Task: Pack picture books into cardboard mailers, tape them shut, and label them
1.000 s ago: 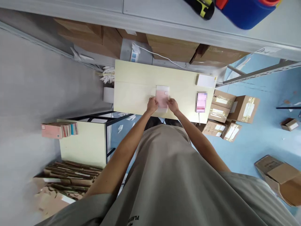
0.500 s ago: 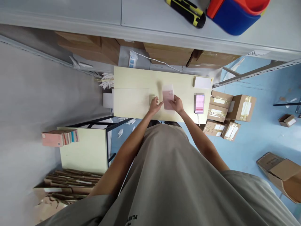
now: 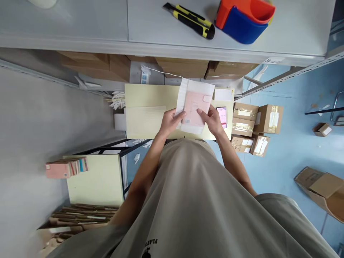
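Both my hands hold a translucent white plastic bag (image 3: 199, 85) above the table. Inside it shows a flat pink pack (image 3: 194, 107) with a rounded pale patch at one corner and a small printed code at the lower left. My left hand (image 3: 170, 121) grips the bag's left side, thumb on top and fingers underneath. At the right side, my right hand (image 3: 213, 120) is closed on it the same way, its thumb lying over the pink pack. A phone (image 3: 221, 116) with a lit pink screen lies on the table just beyond my right hand.
A white stack (image 3: 223, 94) rests at the pale yellow table's (image 3: 145, 123) right end. A utility knife (image 3: 192, 21) and a red-blue holder (image 3: 244, 21) sit on the grey shelf above. Cardboard boxes (image 3: 244, 109) stand at right; pink packs (image 3: 57, 170) lie on a side table at left.
The bag with the pink pack has come up off the table, nearer the camera. My left hand, open and apart before, has closed on its left side. The view has shifted slightly.
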{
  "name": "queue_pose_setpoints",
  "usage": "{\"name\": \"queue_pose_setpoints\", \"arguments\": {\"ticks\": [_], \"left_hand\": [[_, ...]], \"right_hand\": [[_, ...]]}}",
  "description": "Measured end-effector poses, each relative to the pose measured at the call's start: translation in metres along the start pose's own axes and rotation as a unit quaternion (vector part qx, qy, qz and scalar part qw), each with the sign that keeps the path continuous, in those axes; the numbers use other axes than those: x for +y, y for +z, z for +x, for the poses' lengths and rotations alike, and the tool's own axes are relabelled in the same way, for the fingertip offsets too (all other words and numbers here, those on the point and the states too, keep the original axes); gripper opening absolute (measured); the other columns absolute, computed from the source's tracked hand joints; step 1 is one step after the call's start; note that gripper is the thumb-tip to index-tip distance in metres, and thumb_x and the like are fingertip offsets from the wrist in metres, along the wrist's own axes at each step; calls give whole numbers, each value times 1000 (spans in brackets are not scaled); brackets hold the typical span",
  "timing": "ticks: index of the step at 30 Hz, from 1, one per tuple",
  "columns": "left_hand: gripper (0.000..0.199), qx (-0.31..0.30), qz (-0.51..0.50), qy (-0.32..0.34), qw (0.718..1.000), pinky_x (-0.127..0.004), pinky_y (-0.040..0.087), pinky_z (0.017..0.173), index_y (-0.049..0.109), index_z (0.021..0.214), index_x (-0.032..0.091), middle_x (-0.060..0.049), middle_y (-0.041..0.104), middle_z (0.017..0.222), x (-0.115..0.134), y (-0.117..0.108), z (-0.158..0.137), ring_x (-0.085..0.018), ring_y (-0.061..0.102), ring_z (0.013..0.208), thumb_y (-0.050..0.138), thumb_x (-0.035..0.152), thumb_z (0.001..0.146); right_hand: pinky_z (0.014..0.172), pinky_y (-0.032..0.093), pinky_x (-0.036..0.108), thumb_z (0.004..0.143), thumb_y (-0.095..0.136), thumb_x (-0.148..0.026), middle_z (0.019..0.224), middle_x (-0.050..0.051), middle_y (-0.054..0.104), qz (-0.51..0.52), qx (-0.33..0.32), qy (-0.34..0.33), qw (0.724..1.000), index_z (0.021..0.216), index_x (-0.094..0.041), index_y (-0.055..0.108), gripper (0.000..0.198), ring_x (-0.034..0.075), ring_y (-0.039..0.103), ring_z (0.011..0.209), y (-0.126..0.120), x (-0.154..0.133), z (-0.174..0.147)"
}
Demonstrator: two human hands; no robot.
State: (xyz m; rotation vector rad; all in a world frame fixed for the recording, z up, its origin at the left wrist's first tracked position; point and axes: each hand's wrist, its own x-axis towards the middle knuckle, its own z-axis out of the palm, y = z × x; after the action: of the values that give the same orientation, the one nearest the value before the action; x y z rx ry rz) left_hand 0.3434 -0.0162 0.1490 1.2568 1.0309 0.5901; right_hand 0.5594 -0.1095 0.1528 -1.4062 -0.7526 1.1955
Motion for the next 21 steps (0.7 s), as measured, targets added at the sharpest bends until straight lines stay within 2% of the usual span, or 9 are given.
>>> {"name": "queue_pose_setpoints", "arguments": {"ticks": [4,7,9,11,13,15,16,18,21], "left_hand": [[60,-5,63,50,997,-28,44,64,69,78,21,0,64,70,0,8,1,-17,57,70,82,77,96],[48,22,156,86,984,-29,44,65,74,84,20,0,66,70,-2,15,5,-17,58,67,75,62,107],[32,39,247,106,962,-29,48,69,83,98,19,-2,73,74,-2,22,8,-18,63,68,71,47,112],[26,29,327,120,937,-31,55,78,87,123,19,-8,85,93,-2,32,10,-22,75,79,67,33,114],[35,-11,375,117,920,-33,60,89,84,142,19,-14,91,119,-3,44,8,-27,84,100,62,24,115],[39,-53,384,98,916,-38,64,98,82,146,18,-19,89,132,-4,56,3,-33,86,115,60,19,115],[38,-67,374,90,920,-41,66,102,83,146,18,-20,88,136,-4,61,-1,-36,85,120,63,18,113],[42,-90,324,81,938,-47,68,109,82,148,20,-19,85,147,-3,64,-8,-41,83,131,75,22,106],[62,-106,195,69,973,-51,68,117,78,156,27,-13,78,163,4,53,-14,-41,78,143,92,38,97]], "right_hand": [[116,72,57,92,90,-86,144,15,87,-16,27,15,999,142,-26,79,79,38,83,132,-8,11,1],[128,65,61,86,85,-98,161,19,79,-64,88,11,994,157,-24,75,103,43,74,152,-14,20,2],[134,60,62,83,79,-105,170,21,73,-91,113,16,989,161,-21,74,114,45,65,164,-11,22,2],[134,60,61,84,77,-107,169,22,73,-88,97,32,991,157,-20,77,114,45,65,163,0,21,0],[127,65,57,86,77,-104,155,19,81,-70,73,42,994,144,-21,83,102,42,74,151,14,18,-3],[111,70,51,89,76,-102,124,14,88,-71,83,40,993,116,-23,86,84,38,81,129,26,15,-5],[101,71,47,91,75,-101,104,10,85,-80,100,37,991,100,-24,81,78,35,82,116,30,15,-5],[82,66,40,94,70,-102,75,4,68,-100,140,29,985,77,-26,64,78,29,76,95,29,16,-3],[73,61,37,95,66,-104,67,1,56,-96,143,15,985,72,-27,56,81,25,70,86,11,18,1]]}}
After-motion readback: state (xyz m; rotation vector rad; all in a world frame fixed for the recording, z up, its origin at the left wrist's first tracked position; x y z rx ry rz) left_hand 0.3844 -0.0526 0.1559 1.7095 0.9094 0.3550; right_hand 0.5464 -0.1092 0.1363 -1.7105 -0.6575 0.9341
